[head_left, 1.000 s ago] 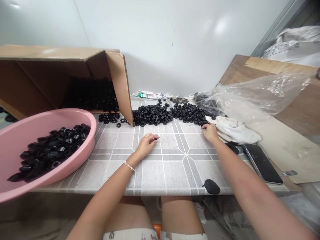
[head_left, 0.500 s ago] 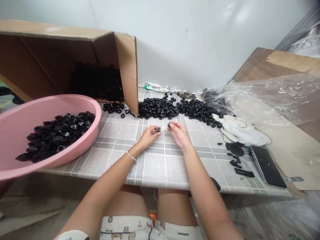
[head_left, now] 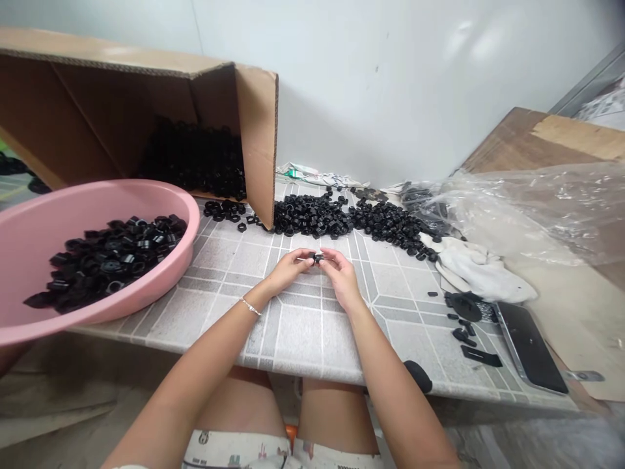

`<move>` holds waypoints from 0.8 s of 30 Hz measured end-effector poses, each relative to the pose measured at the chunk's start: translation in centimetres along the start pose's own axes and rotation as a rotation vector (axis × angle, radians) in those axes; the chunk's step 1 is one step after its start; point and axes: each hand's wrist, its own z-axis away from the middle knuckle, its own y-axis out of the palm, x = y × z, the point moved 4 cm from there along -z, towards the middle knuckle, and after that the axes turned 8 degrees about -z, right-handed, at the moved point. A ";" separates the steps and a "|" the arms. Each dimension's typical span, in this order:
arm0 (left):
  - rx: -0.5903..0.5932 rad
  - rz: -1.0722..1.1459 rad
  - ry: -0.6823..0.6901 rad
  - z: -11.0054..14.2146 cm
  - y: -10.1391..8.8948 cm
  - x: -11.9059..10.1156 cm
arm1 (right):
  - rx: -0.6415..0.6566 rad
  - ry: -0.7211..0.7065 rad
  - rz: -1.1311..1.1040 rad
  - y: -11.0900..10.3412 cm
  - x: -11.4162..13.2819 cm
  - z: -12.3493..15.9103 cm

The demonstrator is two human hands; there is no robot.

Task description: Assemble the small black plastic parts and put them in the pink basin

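My left hand (head_left: 288,271) pinches a small black nut-like part (head_left: 313,256) between thumb and fingertips. Opposite it, my right hand (head_left: 342,277) grips another small black piece (head_left: 319,258), and the two pieces meet over the middle of the table. Fingertips cover much of both, so I cannot tell whether they are joined. Behind my hands lies a pile of black hexagonal nuts (head_left: 312,215). A second heap of small black parts (head_left: 393,221) spreads to its right.
At left, a pink basin (head_left: 193,228) holds many black assembled-looking pieces. An open cardboard box (head_left: 258,137) on its side contains more black parts. On the right are a white cloth (head_left: 483,270), a phone (head_left: 532,348), black scraps (head_left: 481,356) and clear plastic sheeting (head_left: 537,208).
My two hands have come together, bringing the right hand's black piece against the part in my left. The camera view has shifted slightly.
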 end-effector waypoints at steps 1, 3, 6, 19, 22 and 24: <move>0.005 -0.004 -0.004 0.0 0.0 -0.1 | 0.002 -0.019 0.035 0.0 -0.1 0.0; 0.007 -0.010 -0.008 0.1 0.0 -0.2 | 0.014 -0.055 0.094 -0.2 -0.4 -0.2; 0.002 0.001 -0.028 0.2 -0.1 -0.2 | 0.050 -0.074 0.146 -0.3 -1.0 -0.3; -0.002 0.033 -0.111 0.5 -0.1 -0.5 | 0.147 0.044 0.055 -0.2 0.0 -0.1; 0.006 0.057 -0.139 0.5 -0.2 -0.6 | 0.111 -0.004 0.051 0.2 0.3 0.0; -0.004 0.075 -0.151 0.5 -0.2 -0.5 | 0.076 -0.043 0.044 0.4 0.5 0.2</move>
